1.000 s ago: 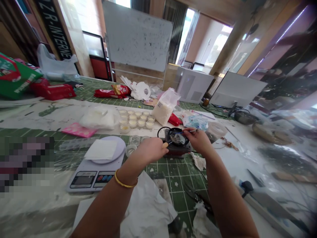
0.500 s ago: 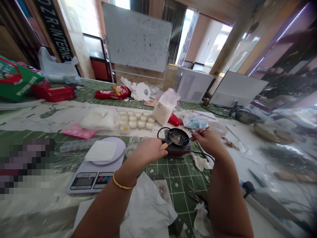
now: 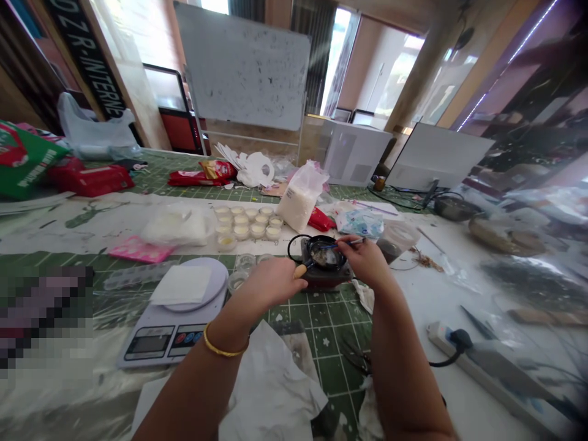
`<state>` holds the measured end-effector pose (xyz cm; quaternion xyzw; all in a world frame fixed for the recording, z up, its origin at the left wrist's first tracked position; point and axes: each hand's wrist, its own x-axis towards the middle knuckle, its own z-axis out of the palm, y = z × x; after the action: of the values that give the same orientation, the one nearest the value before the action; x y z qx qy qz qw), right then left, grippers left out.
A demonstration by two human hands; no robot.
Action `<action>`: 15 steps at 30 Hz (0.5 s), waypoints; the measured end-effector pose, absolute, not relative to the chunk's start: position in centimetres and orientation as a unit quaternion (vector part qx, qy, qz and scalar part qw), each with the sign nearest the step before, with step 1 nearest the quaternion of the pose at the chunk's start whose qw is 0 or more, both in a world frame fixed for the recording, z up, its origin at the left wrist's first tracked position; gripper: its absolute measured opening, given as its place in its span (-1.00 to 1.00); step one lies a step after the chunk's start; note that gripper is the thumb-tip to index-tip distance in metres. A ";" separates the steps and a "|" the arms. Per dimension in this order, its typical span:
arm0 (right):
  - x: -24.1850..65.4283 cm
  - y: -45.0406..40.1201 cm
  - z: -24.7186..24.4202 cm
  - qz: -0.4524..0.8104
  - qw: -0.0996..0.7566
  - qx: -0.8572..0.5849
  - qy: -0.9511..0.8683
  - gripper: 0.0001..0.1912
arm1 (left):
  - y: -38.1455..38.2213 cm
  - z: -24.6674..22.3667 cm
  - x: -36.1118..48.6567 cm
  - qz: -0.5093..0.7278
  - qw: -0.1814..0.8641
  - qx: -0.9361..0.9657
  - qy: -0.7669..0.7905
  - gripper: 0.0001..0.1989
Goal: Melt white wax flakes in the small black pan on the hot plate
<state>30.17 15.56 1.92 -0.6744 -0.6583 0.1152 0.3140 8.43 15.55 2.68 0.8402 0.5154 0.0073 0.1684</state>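
The pan sits on a small dark-red burner toward the middle of the tabletop, a little in from my near edge. My left hand is closed around its wooden handle, steadying it. My right hand is pinched shut on a thin blue stick whose tip reaches into the pan, where a pale melt lies.

I judge the main hazard to be tipping: the pan is small and rides high on the burner, so a hard pull on the handle or a heavy push with the stick could slop the melt onto the green mat. My right wrist hangs just above the burner's edge, and dropping it could mean a burn.

A black cord loops just behind the pan; snagging it could drag the burner. Crumpled paper lies near the burner on my side and could scorch if pushed closer. Small cups stand behind the pan, toward the far edge, and a scale sits to the left.
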 end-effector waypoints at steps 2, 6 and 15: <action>30.3 15.5 2.1 0.071 0.299 -0.707 -0.637 -0.75 | 15.5 2.6 8.5 0.003 0.170 0.840 0.514 -0.64; 30.0 15.1 2.1 0.143 0.278 -0.672 -0.672 -0.73 | 15.4 2.8 8.7 0.004 0.168 0.842 0.513 -0.64; 29.3 15.3 2.1 0.087 0.267 -0.705 -0.651 -0.75 | 15.3 3.0 8.8 0.001 0.175 0.844 0.507 -0.59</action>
<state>29.34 15.29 2.08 -0.7051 -0.6512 0.0867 0.2669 8.77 15.33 2.95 0.8439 0.5071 0.0008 0.1749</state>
